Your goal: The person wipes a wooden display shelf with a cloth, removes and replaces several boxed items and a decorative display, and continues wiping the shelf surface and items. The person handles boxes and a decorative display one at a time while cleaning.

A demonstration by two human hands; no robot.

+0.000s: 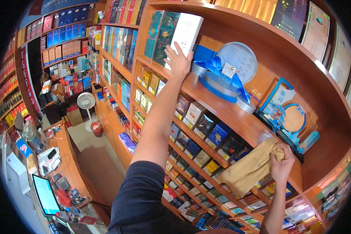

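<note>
Up on the wooden shelf, my left hand [177, 60] lies with spread fingers against the lower front of a white box [187, 30]. That box leans slightly and stands beside dark green boxes [165, 30] with gold emblems. My right hand [282, 161] grips a tan cloth [248, 168] bunched at its upper end. The rest of the cloth hangs over the shelf's front edge, in front of the cigarette packs below. Between my hands stands a blue and silver display stand [218, 84] with a round plaque [237, 61].
A framed blue and tan display [289, 114] stands right on the same shelf. Tiered racks of cigarette packs [206, 131] fill the unit beneath. Left, a wooden counter [73, 163] bears a monitor [45, 194]. A white fan [86, 101] and red bin [96, 128] stand in the aisle.
</note>
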